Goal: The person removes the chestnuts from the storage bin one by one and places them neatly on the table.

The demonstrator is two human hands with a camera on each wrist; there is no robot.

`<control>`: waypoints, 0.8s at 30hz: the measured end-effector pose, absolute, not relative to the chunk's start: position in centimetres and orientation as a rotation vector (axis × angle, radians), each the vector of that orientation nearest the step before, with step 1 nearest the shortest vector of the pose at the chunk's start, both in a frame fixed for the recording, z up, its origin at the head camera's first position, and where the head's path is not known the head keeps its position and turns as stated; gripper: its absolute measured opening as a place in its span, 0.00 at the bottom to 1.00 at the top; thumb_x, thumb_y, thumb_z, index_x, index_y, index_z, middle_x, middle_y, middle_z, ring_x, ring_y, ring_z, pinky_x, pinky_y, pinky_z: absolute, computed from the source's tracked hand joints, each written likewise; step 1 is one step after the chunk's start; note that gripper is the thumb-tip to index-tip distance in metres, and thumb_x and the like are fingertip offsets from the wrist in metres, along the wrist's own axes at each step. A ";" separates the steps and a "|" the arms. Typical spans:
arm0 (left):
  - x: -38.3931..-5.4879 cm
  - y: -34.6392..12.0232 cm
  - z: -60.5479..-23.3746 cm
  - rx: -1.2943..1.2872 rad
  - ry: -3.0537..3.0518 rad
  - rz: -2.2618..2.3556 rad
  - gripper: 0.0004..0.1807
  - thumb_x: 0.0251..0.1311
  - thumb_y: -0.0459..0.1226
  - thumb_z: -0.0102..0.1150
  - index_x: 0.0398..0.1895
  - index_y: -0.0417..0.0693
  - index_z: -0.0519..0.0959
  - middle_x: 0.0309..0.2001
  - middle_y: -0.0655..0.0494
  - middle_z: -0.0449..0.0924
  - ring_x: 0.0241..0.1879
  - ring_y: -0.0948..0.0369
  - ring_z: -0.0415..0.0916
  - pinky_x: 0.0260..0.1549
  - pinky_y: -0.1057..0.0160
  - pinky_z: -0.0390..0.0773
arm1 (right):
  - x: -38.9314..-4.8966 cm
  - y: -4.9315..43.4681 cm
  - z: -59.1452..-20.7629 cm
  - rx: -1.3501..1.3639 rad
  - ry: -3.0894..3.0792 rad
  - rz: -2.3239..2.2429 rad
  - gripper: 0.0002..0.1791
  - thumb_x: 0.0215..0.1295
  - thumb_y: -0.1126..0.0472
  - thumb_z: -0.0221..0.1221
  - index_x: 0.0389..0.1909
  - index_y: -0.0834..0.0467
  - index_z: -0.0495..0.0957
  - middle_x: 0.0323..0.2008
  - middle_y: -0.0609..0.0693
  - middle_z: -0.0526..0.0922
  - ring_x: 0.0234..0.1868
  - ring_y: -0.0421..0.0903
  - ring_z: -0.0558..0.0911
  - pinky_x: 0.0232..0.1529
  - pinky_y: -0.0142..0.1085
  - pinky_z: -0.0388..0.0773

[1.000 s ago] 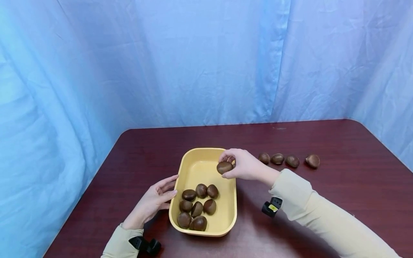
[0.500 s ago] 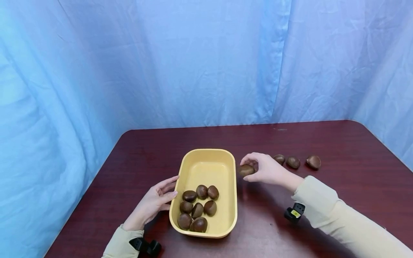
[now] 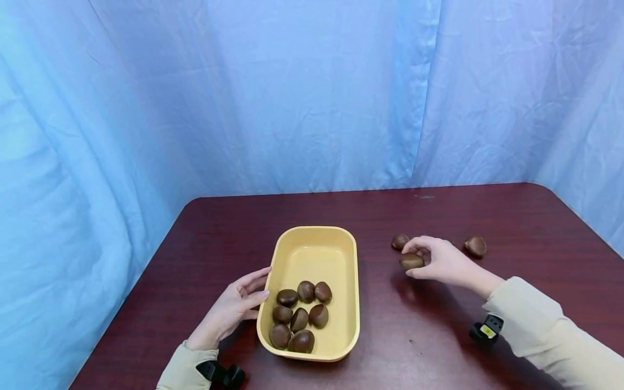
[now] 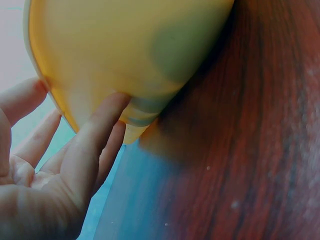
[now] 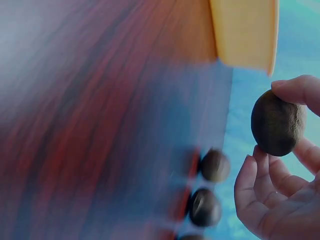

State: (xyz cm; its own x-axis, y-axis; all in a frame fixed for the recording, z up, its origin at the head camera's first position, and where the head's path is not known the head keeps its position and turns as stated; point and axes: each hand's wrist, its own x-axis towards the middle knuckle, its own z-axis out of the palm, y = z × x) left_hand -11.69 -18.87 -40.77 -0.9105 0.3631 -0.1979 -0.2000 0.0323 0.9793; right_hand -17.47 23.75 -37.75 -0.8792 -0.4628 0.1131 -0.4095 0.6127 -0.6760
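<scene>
Head view: apparently unloading, right hand [image 3: 444,262] has carried its pinched nut [image 3: 411,261] clear of the box [image 3: 319,264] the spread left hand [image 3: 231,309] touches

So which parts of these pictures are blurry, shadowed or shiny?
Head view: chestnuts in the yellow tray fairly crisp, faint sheen on the table, shadow below the right hand; left wrist view: tray hazy; right wrist view: table smeared, held chestnut clearer.

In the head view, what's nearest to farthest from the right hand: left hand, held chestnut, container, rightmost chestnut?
1. Held chestnut, in the right hand.
2. Rightmost chestnut, on its right.
3. Container, to its left.
4. Left hand, beyond the container.
</scene>
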 end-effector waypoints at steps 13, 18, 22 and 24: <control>-11.5 -18.9 -40.5 0.163 1.918 1.933 0.35 0.66 0.34 0.53 0.73 0.39 0.51 0.70 0.32 0.53 0.51 0.55 0.78 0.40 0.53 0.82 | -17.4 31.0 -37.5 -0.503 2.930 -0.955 0.16 0.52 0.59 0.69 0.42 0.56 0.78 0.33 0.48 0.80 0.30 0.32 0.74 0.29 0.30 0.72; -11.5 -18.9 -40.6 0.161 1.913 1.937 0.35 0.66 0.34 0.53 0.73 0.40 0.51 0.70 0.32 0.53 0.51 0.55 0.78 0.40 0.53 0.82 | -17.8 33.8 -37.4 -0.399 3.001 -0.891 0.18 0.53 0.55 0.69 0.43 0.56 0.78 0.35 0.49 0.81 0.32 0.28 0.73 0.30 0.30 0.72; -11.5 -18.9 -40.6 0.162 1.912 1.936 0.35 0.66 0.34 0.53 0.73 0.40 0.51 0.70 0.33 0.53 0.52 0.55 0.78 0.40 0.53 0.82 | -18.3 35.9 -37.5 -0.365 3.044 -0.877 0.18 0.54 0.57 0.68 0.44 0.59 0.77 0.35 0.50 0.81 0.32 0.24 0.71 0.29 0.29 0.71; -11.5 -18.9 -40.6 0.163 1.912 1.936 0.35 0.66 0.34 0.53 0.73 0.40 0.51 0.70 0.32 0.53 0.51 0.55 0.78 0.41 0.54 0.82 | -18.4 36.9 -37.7 -0.344 3.051 -0.869 0.19 0.55 0.57 0.67 0.45 0.60 0.77 0.35 0.51 0.81 0.32 0.22 0.69 0.28 0.29 0.71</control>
